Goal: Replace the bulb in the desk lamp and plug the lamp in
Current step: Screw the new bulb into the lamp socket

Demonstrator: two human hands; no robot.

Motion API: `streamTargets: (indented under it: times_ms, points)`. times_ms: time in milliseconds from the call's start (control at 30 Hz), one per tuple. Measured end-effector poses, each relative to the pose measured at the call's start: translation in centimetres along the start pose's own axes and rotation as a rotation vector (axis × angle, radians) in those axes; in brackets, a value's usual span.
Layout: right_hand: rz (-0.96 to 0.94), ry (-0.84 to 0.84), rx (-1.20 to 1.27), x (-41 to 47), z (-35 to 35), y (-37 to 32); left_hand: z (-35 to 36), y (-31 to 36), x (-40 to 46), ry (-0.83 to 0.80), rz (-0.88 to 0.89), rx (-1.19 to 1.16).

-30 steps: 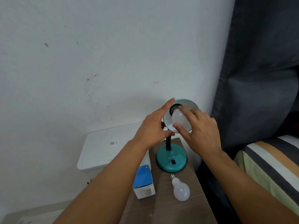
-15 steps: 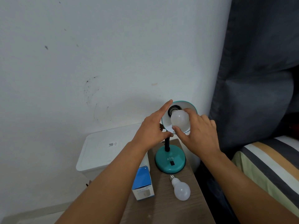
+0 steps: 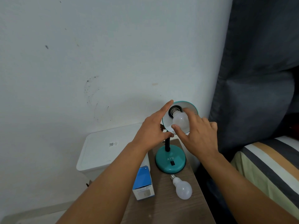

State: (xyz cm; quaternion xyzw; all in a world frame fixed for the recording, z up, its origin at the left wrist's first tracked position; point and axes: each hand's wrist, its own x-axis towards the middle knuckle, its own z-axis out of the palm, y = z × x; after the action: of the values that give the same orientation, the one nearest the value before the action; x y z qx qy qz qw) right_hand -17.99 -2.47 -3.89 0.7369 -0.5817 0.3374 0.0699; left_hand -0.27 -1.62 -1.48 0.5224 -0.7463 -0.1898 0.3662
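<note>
Bulb [image 3: 180, 121] in right hand [image 3: 199, 138], screw base up-left into shade [image 3: 192, 106] gripped by left hand [image 3: 152, 131].

The bulb [image 3: 180, 121] in the lamp shade [image 3: 191, 105] now sits further out of the socket [image 3: 175, 109] than a second ago, its metal screw threads showing; the right hand [image 3: 198, 135] has turned on it, thumb now under the glass and forefinger blurred over the top.
</note>
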Motion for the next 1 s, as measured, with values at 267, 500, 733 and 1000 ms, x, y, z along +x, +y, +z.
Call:
streamTargets:
  times_ms: [267,500,733,1000]
  points:
    - [-0.028,-0.072,-0.007,-0.1,0.0,-0.2,-0.1,0.0,0.0,0.008,-0.008,-0.003]
    - [-0.062,-0.075,0.032,-0.3,0.0,0.3,0.0,-0.1,-0.1,0.009,0.003,0.003]
    - [-0.113,0.055,0.062,-0.8,0.3,1.1,0.0,-0.1,-0.1,-0.003,-0.005,0.014]
    - [-0.243,-0.009,0.108,-0.1,-0.1,1.4,-0.2,0.0,-0.1,0.010,-0.005,0.005]
